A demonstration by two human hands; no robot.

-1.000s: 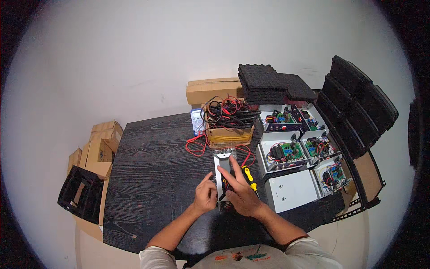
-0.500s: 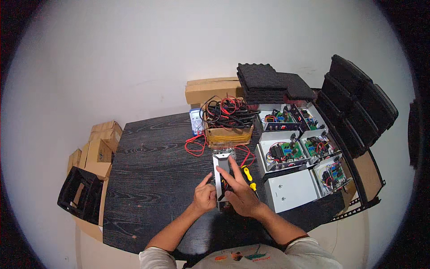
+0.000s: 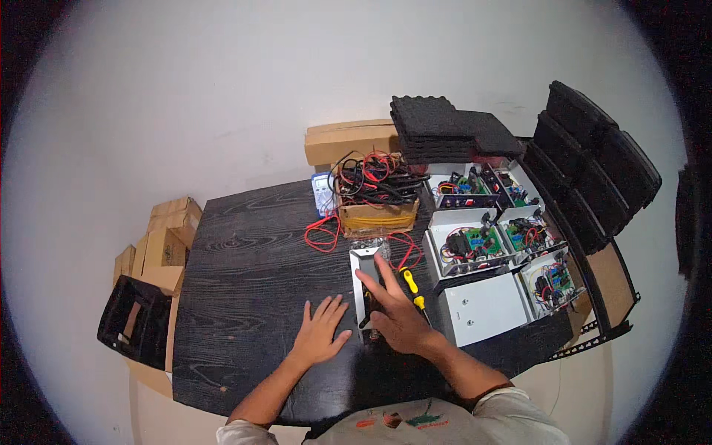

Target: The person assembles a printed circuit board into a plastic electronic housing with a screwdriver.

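Note:
My left hand (image 3: 321,331) lies flat on the black wood-grain tabletop (image 3: 252,289), fingers spread, nothing in it. Just right of it is a narrow white open-topped box (image 3: 358,285), slightly tilted in view. Over this box reaches my right hand (image 3: 397,315), its fingers stretched out and apart. It hides much of the inside, where some small dark parts show near my thumb; I cannot make them out. Right beside my right hand lies a yellow-and-black screwdriver (image 3: 409,279). Clear plastic wrap (image 3: 371,243) shows at the box's far end.
A cardboard box (image 3: 378,220) of red and black cables stands beyond, with a blue multimeter (image 3: 323,194) beside it. At right are several white enclosures (image 3: 437,259) with circuit boards, one closed white case (image 3: 486,308), black foam (image 3: 426,122) and black bins (image 3: 593,163). Cartons (image 3: 163,256) stand left.
My left hand has left the white box's side, moved left and flattened onto the table. My right hand stays over the box, almost in place.

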